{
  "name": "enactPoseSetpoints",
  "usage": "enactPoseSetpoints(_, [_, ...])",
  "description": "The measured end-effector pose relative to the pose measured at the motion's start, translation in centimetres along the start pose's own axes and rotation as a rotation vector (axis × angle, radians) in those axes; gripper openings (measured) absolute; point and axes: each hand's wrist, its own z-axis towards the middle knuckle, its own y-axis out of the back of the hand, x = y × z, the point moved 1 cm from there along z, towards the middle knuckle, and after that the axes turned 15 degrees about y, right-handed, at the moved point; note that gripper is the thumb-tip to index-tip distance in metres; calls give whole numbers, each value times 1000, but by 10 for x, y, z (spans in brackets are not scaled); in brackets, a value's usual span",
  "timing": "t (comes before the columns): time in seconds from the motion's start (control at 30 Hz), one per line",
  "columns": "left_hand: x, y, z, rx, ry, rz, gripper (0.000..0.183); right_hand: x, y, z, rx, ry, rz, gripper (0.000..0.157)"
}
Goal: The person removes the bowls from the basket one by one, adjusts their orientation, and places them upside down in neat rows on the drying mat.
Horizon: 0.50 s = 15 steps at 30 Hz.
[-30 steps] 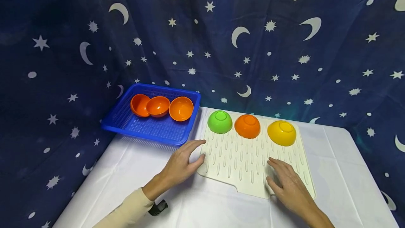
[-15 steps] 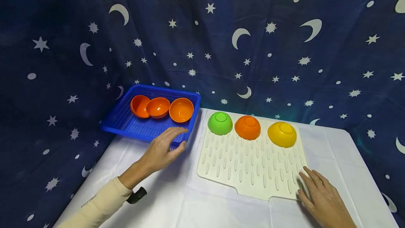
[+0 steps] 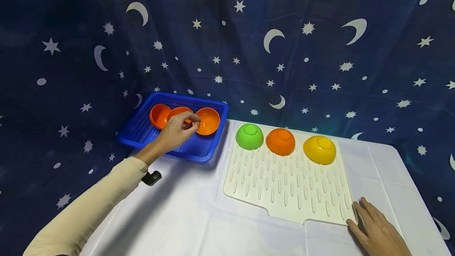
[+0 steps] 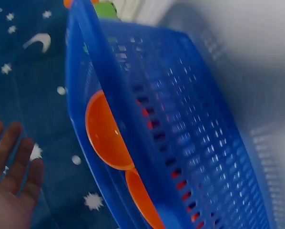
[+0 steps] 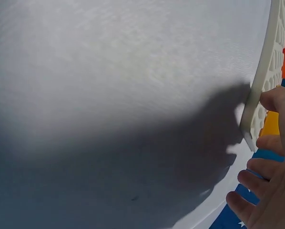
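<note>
The white ribbed mat (image 3: 270, 185) lies on the cloth-covered counter (image 3: 220, 224), and left of it sits a blue basket (image 3: 193, 157) with three orange bowls in a row: the right bowl (image 3: 209, 125) nearest the mat, the middle bowl (image 3: 179, 111) partly hidden, the left bowl (image 3: 158, 116) farthest off. Well to the mat's left, the person's left hand (image 3: 174, 131) is over the basket, its thumb and fingers bent loosely with their tips close together, carrying nothing; whether it touches a bowl cannot be told. By the mat's near right corner, the right hand (image 3: 380, 228) has its fingers spread and holds nothing, its thumb close to the edge. Along the mat's far edge, a green bowl (image 3: 249, 137), an upturned orange bowl (image 3: 281, 143) and a yellow bowl (image 3: 320, 151) stand upside down, left to right
</note>
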Motion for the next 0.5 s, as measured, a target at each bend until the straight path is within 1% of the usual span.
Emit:
enactPoseSetpoints(0.13, [9,3,18,33,52,75,21,-3,-4,-4,0,-17,28,78])
enactPoseSetpoints(0.33, [16,10,45,172,161,194,50,-1,-8,-6,25,-39,101,81])
enactPoseSetpoints(0.4, [20,11,53,201,199,220,60,0,-9,-5,21,-36,123,81])
enactPoseSetpoints(0.5, [25,9,65,221,241,246,69,1,-10,-6,23,-31,145,84])
